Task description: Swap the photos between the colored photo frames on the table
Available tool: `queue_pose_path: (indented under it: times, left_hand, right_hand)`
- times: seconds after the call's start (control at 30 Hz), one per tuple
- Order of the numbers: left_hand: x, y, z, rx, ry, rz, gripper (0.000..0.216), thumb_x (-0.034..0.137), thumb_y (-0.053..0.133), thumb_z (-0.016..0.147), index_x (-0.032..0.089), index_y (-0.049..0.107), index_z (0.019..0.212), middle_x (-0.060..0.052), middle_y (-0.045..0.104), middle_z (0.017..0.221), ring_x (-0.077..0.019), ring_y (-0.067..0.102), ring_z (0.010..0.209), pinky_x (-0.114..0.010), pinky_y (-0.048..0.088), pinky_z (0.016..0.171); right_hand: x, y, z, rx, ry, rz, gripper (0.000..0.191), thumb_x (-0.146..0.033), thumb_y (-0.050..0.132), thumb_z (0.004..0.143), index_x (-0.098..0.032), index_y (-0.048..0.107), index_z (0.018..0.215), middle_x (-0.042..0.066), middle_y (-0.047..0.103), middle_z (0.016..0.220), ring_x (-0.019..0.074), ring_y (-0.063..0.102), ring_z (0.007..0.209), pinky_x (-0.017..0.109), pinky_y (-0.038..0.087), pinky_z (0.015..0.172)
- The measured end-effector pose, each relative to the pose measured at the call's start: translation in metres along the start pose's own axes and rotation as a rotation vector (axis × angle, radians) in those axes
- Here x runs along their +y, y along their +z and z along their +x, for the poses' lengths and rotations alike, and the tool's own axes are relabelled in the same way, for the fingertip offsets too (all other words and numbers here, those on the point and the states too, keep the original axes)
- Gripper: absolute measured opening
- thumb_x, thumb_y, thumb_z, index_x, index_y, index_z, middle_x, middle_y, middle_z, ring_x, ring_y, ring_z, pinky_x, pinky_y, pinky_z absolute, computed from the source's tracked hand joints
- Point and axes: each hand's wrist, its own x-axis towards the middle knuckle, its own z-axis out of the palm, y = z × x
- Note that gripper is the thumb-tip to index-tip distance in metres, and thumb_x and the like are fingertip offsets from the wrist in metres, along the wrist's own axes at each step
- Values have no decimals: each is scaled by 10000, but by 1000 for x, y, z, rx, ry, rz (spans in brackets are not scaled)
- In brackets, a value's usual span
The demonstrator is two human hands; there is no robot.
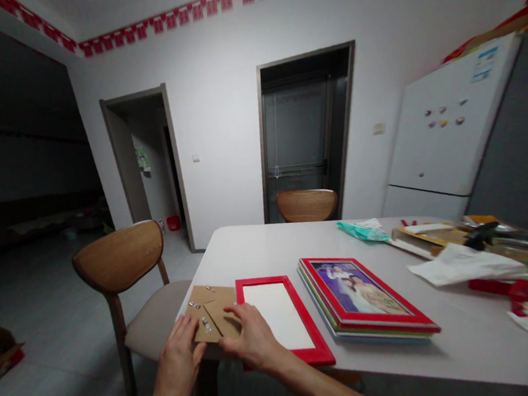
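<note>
A brown backing board (pixel 208 294) with small metal clips and a dark slit lies at the table's left corner, partly over the edge. My left hand (pixel 176 350) grips its near left side, fingers on top and thumb at the near edge. At the near right side, my right hand (pixel 252 336) has its fingers closed on the same board. Just right of the board is a red picture frame (pixel 296 309) around a white panel, partly covered by my right wrist. Farther right sits a stack of picture frames (pixel 369 293), the top one red with a photo of people.
The white table (pixel 259 248) carries a teal packet (pixel 363 231), white paper (pixel 464 263) and clutter at the right. A wooden chair (pixel 121 260) stands by the left side, another chair (pixel 308 205) behind. A white refrigerator (pixel 443 127) is at the back right.
</note>
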Motion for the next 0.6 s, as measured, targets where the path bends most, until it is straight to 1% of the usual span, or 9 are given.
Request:
queue_pose_path:
  times: [0.07,0.17,0.23,0.3,0.37,0.4,0.5,0.6]
  left_hand:
    - [24,0,1,5,44,-42,369,141,512,661,165,533,1028,-91,562,1110,-226,464,1082,-387,411,897]
    - [64,11,1,-73,90,-130,395,101,515,659,138,518,1052,-115,546,1127,-220,457,1088,-389,405,906]
    - [87,21,2,-168,86,-189,415,77,517,650,134,511,1060,-119,529,1147,-213,446,1099,-388,389,922]
    - [105,28,5,-294,56,-229,426,77,522,651,129,503,1074,-122,504,1175,-203,425,1118,-372,358,947]
    - [114,32,8,-392,26,-243,422,98,530,659,114,500,1079,-131,483,1195,-201,412,1128,-353,332,963]
    - [116,32,10,-422,17,-243,413,115,535,664,108,504,1075,-137,478,1199,-205,412,1127,-356,321,967]
    - [115,30,11,-464,14,-228,358,190,533,687,131,533,1040,-132,487,1192,-237,410,1127,-434,294,959]
    - [111,26,10,-529,31,-208,351,298,512,716,174,530,1044,-107,468,1217,-253,358,1164,-503,249,951]
  right_hand:
    - [6,-22,-9,33,-17,26,455,-263,571,554,-176,554,1000,68,555,957,204,493,910,311,383,813]
    - [27,-56,-24,49,-7,2,403,-192,504,574,-171,559,973,62,555,948,191,500,915,313,378,834]
    - [44,-75,-32,34,23,-53,377,-190,481,584,-168,567,950,59,560,934,183,506,905,306,379,833]
    - [60,-87,-37,19,60,-115,361,-197,476,587,-163,579,931,61,565,924,180,511,892,297,378,828]
    - [73,-91,-39,8,74,-166,361,-199,479,584,-159,586,926,65,569,914,179,513,879,288,377,820]
    - [77,-89,-39,7,67,-190,361,-198,479,584,-161,588,927,64,570,907,178,512,874,285,377,814]
    - [86,-77,-37,18,41,-284,333,-199,490,591,-170,601,903,65,569,875,185,505,847,286,381,776]
    - [90,-64,-36,57,21,-391,271,-217,489,636,-184,619,871,75,563,865,195,490,839,296,372,747]
